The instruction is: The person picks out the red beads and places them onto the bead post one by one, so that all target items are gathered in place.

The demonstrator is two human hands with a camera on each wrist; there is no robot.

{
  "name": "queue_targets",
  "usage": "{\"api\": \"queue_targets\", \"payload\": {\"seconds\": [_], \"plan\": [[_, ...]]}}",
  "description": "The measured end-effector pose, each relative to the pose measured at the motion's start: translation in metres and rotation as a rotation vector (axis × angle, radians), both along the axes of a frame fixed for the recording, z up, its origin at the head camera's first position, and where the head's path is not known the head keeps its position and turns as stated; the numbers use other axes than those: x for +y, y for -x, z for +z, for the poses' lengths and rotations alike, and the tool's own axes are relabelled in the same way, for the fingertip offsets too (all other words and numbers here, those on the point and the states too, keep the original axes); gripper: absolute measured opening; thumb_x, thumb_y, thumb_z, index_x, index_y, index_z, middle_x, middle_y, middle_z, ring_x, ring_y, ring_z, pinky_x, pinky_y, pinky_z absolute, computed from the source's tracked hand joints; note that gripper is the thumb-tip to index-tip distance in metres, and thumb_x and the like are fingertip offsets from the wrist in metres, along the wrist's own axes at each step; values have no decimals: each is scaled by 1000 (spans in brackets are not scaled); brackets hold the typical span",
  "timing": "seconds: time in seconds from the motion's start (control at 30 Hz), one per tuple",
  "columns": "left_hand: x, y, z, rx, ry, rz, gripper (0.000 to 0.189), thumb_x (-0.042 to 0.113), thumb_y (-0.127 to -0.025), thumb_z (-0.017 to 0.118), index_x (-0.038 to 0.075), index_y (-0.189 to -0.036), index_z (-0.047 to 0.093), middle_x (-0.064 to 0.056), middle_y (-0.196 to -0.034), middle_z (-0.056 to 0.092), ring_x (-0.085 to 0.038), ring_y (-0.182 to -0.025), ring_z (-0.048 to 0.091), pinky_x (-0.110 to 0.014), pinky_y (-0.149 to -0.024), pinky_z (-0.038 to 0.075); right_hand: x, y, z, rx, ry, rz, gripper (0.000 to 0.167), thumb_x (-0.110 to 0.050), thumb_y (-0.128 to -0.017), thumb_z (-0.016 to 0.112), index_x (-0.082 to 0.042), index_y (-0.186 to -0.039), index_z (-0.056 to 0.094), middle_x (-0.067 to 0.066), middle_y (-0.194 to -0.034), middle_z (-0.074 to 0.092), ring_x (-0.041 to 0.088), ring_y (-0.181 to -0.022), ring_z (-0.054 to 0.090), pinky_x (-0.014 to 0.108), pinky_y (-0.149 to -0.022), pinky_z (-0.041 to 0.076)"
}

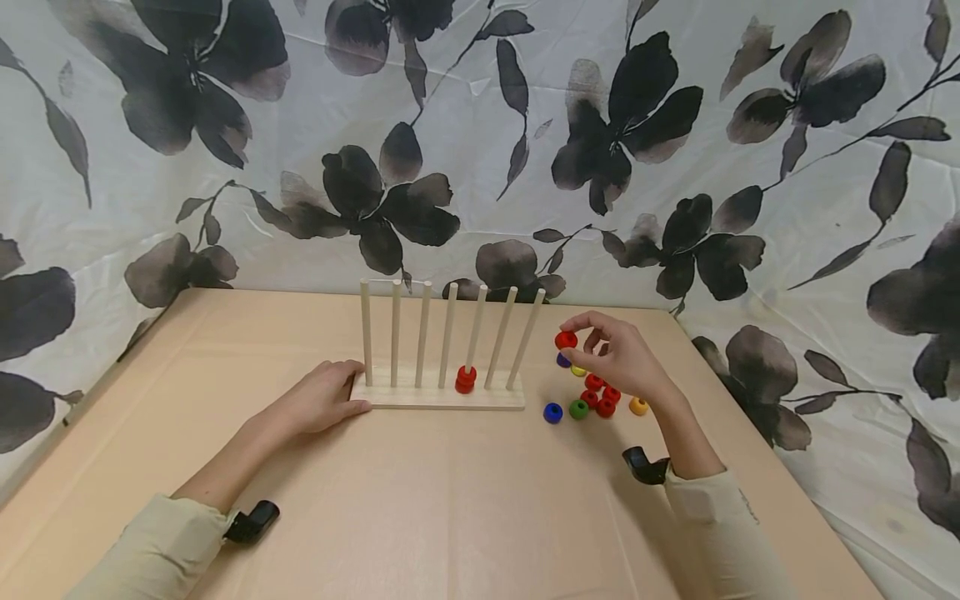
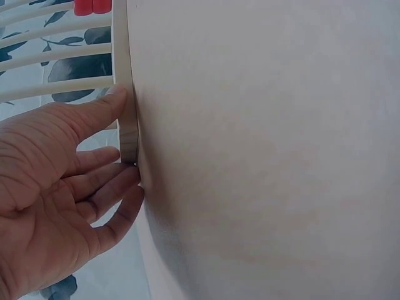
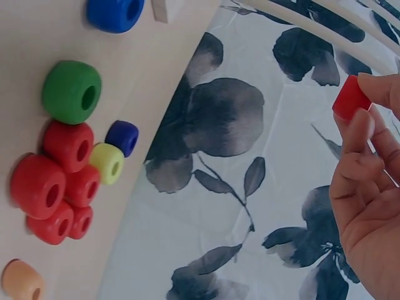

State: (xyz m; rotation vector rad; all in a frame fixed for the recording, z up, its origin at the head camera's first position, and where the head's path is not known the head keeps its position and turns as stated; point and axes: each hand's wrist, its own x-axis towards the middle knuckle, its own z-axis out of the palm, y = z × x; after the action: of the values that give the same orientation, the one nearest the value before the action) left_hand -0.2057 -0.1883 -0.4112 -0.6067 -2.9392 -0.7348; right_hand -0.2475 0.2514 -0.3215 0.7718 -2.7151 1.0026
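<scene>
A pale wooden peg stand [image 1: 435,398] with several upright pegs stands on the table. Two red beads [image 1: 466,380] are stacked low on one of its right-hand pegs. My left hand [image 1: 324,398] grips the stand's left end, its thumb over the base and fingers at the end edge, as the left wrist view shows. Raised to the right of the stand, my right hand [image 1: 624,357] pinches a red bead [image 3: 351,97] between thumb and fingertips. Beneath that hand lie loose beads: a green bead [image 3: 71,92], a yellow bead [image 3: 106,163] and several red beads [image 3: 39,185].
A blue bead [image 1: 552,413] lies close to the stand's right end, and an orange bead [image 1: 638,406] sits at the group's right side. A dark blue bead [image 3: 122,138] is beside the yellow one. Floral cloth [image 1: 495,125] hangs behind the table [image 1: 420,500].
</scene>
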Motion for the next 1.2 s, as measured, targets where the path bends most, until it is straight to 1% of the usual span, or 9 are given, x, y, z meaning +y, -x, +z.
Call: {"api": "queue_targets", "payload": {"seconds": [0.13, 0.27, 0.43, 0.77, 0.87, 1.0, 1.2], "plan": [[0, 0, 0, -6, 0, 3, 60, 24, -93, 77, -16, -131, 54, -32, -123, 63, -49, -118, 57, -59, -102, 46, -3, -4, 5, 12, 22, 18, 33, -11, -91, 79, -8, -122, 68, 8, -115, 70, 21, -90, 65, 26, -70, 54], [1, -1, 0, -15, 4, 5, 61, 25, -93, 77, -16, -131, 54, -32, -123, 63, -49, -117, 57, -59, -102, 46, -6, -8, 8, 17, 29, 28, 33, -12, -91, 79, -8, -122, 68, 7, -115, 71, 21, -94, 67, 28, -75, 56], [1, -1, -1, -28, 4, 6, 62, 26, -93, 77, -16, -132, 53, -31, -123, 63, -48, -117, 57, -58, -102, 46, -10, -13, 13, 40, 23, 32, 34, -13, -91, 79, -10, -122, 68, 4, -115, 71, 18, -94, 66, 29, -75, 56], [0, -1, 0, -18, 2, 7, 61, 26, -94, 76, -16, -132, 53, -31, -124, 63, -49, -118, 57, -59, -102, 46, -20, -22, 28, 138, 21, 73, 36, -9, -89, 80, -10, -122, 68, 2, -113, 72, 16, -93, 66, 30, -76, 55], [0, 0, 0, -22, 4, 5, 61, 26, -94, 76, -16, -132, 53, -31, -124, 62, -49, -118, 56, -59, -102, 46, -25, -24, 33, 142, 23, 73, 36, -11, -89, 80, -11, -123, 68, 2, -111, 72, 15, -93, 66, 32, -77, 56], [0, 0, 1, -24, 2, 0, 61, 26, -94, 76, -16, -132, 53, -32, -124, 62, -49, -119, 56, -59, -103, 45, -32, -27, 39, 126, 34, 72, 36, -12, -90, 80, -11, -123, 68, 2, -111, 71, 17, -95, 66, 37, -79, 56], [1, -1, 2, -29, 7, 2, 62, 26, -94, 76, -16, -132, 53, -32, -124, 62, -50, -119, 56, -59, -103, 46, -43, -27, 46, 135, 44, 91, 35, -11, -90, 79, -9, -123, 68, 4, -117, 70, 18, -97, 66, 40, -81, 56]]}}
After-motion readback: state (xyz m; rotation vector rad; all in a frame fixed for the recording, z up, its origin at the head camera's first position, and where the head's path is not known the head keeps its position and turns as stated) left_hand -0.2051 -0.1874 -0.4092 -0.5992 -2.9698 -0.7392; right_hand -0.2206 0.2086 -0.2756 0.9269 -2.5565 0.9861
